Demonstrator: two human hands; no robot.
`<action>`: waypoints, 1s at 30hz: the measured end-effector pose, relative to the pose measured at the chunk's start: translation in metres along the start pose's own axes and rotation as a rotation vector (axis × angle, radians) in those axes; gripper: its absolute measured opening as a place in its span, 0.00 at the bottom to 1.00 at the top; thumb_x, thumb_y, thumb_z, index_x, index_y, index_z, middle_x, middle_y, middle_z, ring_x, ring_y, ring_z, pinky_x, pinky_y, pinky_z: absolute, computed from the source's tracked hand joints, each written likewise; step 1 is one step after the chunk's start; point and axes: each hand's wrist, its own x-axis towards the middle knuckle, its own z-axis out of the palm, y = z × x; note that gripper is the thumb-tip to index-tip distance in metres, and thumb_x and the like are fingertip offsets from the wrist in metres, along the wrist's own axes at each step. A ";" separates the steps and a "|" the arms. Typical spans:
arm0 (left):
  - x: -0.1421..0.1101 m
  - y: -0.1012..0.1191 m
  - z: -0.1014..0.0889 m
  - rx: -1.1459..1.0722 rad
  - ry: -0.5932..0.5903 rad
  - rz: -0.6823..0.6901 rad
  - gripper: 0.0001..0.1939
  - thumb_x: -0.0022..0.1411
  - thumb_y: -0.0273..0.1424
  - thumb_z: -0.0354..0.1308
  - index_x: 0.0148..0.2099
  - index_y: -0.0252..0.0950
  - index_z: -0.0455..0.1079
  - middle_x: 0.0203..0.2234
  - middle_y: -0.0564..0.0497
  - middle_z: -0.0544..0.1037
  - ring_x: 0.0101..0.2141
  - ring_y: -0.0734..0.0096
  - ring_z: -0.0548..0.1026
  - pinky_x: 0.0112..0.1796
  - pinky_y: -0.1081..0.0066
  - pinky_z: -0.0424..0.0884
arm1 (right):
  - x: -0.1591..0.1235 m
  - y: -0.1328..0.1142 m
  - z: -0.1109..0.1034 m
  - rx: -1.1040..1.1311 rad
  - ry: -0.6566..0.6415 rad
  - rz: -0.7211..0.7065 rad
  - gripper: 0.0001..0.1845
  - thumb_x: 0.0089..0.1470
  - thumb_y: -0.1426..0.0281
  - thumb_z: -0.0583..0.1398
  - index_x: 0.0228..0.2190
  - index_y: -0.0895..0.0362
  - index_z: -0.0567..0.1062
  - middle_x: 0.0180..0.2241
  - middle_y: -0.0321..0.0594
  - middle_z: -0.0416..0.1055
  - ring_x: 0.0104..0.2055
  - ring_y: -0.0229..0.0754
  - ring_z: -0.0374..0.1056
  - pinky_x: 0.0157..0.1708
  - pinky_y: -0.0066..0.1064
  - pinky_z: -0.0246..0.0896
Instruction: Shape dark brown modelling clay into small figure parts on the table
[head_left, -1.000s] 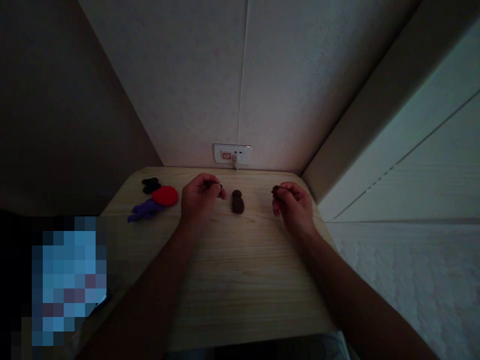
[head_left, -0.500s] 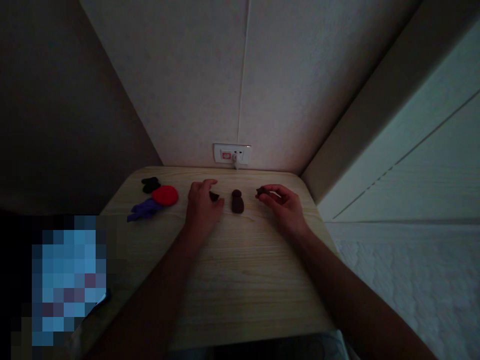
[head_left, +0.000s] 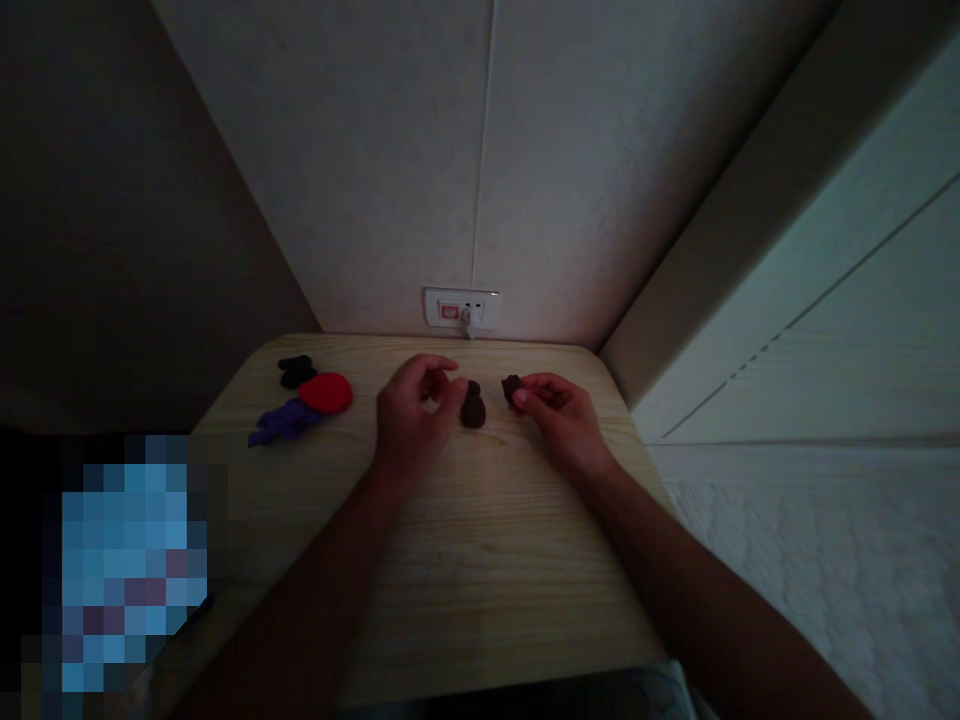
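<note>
My right hand (head_left: 559,410) pinches a small lump of dark brown modelling clay (head_left: 511,388) between thumb and fingertips. Left of it, a brown clay figure (head_left: 472,410) lies on the table, a small round piece joined to a larger oval one. My left hand (head_left: 420,410) is close beside this figure, its thumb tip near the small round piece. The thumb and index finger are apart, while the other fingers curl inward around a dark bit, seemingly brown clay, mostly hidden in shadow.
On the left of the wooden table (head_left: 480,560) lie a flat red clay disc (head_left: 325,393), a purple clay piece (head_left: 285,420) and black clay pieces (head_left: 297,372). A wall socket (head_left: 460,308) with a plug is behind the table. A blurred-out bluish patch (head_left: 127,560) covers the lower left.
My left hand has moved right, toward the clay figure, and its dark piece shows less. My right hand has shifted slightly left and turned its clay lump upright.
</note>
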 end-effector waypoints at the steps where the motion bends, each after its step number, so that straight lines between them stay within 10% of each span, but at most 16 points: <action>1: -0.003 0.004 0.004 -0.126 -0.102 -0.029 0.12 0.60 0.36 0.66 0.45 0.36 0.77 0.29 0.52 0.75 0.32 0.69 0.76 0.37 0.67 0.75 | -0.002 -0.001 0.002 0.034 -0.018 0.018 0.18 0.41 0.59 0.79 0.31 0.54 0.82 0.27 0.35 0.81 0.28 0.36 0.73 0.34 0.29 0.70; 5: -0.011 0.010 0.016 -0.425 -0.320 -0.139 0.22 0.53 0.37 0.74 0.49 0.35 0.80 0.37 0.48 0.79 0.33 0.69 0.79 0.34 0.69 0.77 | -0.010 -0.005 0.010 0.115 -0.088 0.059 0.18 0.41 0.59 0.79 0.31 0.53 0.83 0.27 0.34 0.82 0.27 0.35 0.74 0.33 0.28 0.71; 13: -0.004 0.011 0.010 -0.535 -0.304 -0.262 0.19 0.48 0.35 0.78 0.43 0.36 0.84 0.34 0.48 0.85 0.32 0.69 0.81 0.38 0.68 0.79 | -0.014 -0.006 0.011 0.140 -0.132 0.078 0.19 0.41 0.61 0.79 0.37 0.50 0.86 0.40 0.36 0.86 0.41 0.39 0.80 0.49 0.34 0.75; 30: -0.006 0.008 0.014 -0.469 -0.363 -0.219 0.10 0.53 0.34 0.73 0.35 0.34 0.80 0.30 0.49 0.83 0.33 0.67 0.82 0.37 0.69 0.78 | -0.018 -0.007 0.014 -0.197 -0.164 -0.118 0.22 0.41 0.61 0.79 0.35 0.53 0.80 0.32 0.37 0.80 0.33 0.39 0.77 0.38 0.33 0.77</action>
